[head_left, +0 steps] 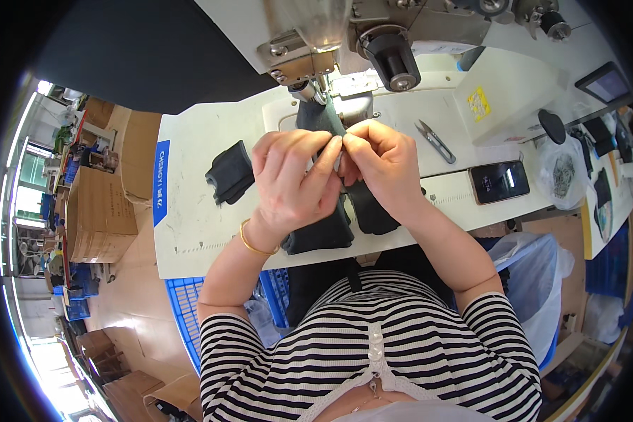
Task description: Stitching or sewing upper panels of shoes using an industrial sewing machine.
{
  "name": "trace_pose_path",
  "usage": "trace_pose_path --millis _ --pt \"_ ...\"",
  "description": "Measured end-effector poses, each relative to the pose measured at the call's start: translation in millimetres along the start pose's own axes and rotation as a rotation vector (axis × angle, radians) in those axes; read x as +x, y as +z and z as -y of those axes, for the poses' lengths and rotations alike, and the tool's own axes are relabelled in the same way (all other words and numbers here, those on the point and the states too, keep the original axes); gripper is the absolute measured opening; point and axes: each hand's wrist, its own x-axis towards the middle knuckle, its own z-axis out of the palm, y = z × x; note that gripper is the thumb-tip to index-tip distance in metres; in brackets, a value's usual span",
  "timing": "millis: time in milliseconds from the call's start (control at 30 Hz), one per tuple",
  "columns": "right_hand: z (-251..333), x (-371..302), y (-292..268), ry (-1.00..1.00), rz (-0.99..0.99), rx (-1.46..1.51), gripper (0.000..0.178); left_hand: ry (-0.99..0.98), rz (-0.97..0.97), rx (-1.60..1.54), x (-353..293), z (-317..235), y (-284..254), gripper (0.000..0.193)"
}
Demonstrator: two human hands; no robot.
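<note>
My left hand (299,172) and my right hand (383,162) meet in front of the sewing machine's needle area (320,91), fingertips pinched close together. Between them they grip the edge of a dark fabric piece (318,118), which runs back under the presser foot. Both hands are closed; my fingers cover the exact spot being held. Below my hands, dark folded fabric pieces (321,235) lie at the table's near edge, one of them (373,211) under my right wrist. Another folded dark piece (230,172) rests apart, to the left of my left hand.
Thread snips (436,142) and a phone (499,183) lie on the white sewing table (190,232) to the right. A clear plastic bag (564,172) sits beyond the phone. Blue baskets (184,299) stand below the table's front edge. Cardboard boxes (102,214) are at the left.
</note>
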Motion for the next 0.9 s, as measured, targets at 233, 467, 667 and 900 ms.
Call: trace_pose_path --millis 233,467,667,900 --pt "0 -3 3 0.009 -0.036 -0.056 0.017 0.011 -0.065 0.039 -7 6 10 0.03" --pt "-3 -4 6 -0.001 -0.044 -0.006 0.018 0.057 -0.102 -0.021 -6 11 10 0.024" --pt "-3 -1 8 -0.016 -0.056 -0.028 0.019 0.082 -0.094 -0.013 -5 16 10 0.025" --pt "-7 6 10 -0.05 -0.069 -0.023 0.019 0.149 -0.15 0.03 -5 27 19 0.028"
